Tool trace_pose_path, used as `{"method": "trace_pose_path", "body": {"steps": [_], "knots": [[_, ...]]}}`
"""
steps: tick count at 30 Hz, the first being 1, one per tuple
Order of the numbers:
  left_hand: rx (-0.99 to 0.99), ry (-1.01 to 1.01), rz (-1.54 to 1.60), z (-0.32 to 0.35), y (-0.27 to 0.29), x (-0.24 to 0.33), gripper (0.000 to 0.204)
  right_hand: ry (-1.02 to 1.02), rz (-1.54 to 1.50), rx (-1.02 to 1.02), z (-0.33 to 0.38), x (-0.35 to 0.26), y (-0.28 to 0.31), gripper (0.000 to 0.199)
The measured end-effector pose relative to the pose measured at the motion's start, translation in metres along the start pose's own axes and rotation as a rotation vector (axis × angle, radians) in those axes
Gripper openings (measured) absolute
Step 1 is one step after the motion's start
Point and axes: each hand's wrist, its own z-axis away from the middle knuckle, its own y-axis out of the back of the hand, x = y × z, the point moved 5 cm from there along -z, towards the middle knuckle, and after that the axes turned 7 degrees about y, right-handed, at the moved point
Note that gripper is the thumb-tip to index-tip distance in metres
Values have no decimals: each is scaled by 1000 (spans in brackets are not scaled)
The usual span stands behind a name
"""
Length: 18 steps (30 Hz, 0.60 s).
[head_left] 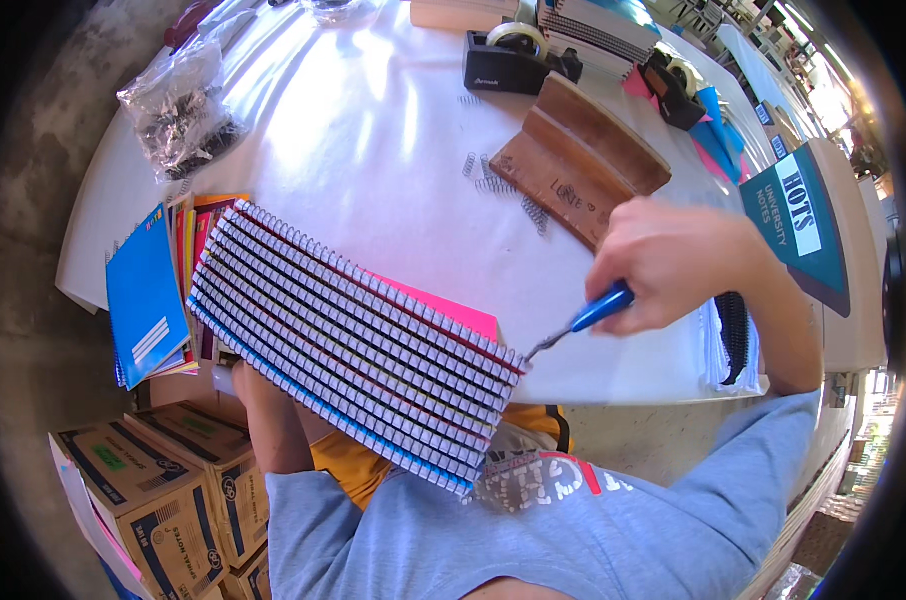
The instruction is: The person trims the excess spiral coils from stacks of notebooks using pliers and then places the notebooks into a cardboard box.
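Note:
A row of spiral notebooks (353, 340) lies stacked with the coil spines facing up, slanting across the table's near edge toward my body. My right hand (663, 265) is closed around blue-handled pliers (598, 308). Their thin metal tip is at the far right corner of the stack, by the end of a coil. My left hand (250, 385) reaches under the left end of the stack, and its fingers are hidden behind the notebooks. A pink sheet or cover (443, 302) shows beyond the stack's far side.
Blue and coloured notebooks (148, 290) stand at the left. Beyond are a plastic bag of black coils (183, 120), a brown angled holder (583, 160), loose coil pieces (493, 183) and tape dispensers (513, 65). Cartons (163, 500) sit lower left; a printed box (803, 230) is right.

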Motion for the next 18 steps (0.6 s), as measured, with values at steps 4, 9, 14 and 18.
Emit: {"method": "trace_pose_path", "body": {"steps": [4, 9, 14, 18], "knots": [[-9, -3, 6, -3, -4, 3, 63, 408, 454, 815, 23, -4, 16, 54], [-9, -10, -2, -3, -7, 4, 62, 576, 405, 881, 7, -15, 17, 53], [-7, -18, -8, 0, -5, 9, 62, 541, 482, 737, 9, -28, 24, 38], [-25, -9, 5, -2, -10, 1, 62, 54, 146, 35, -7, -32, 19, 18]]}}
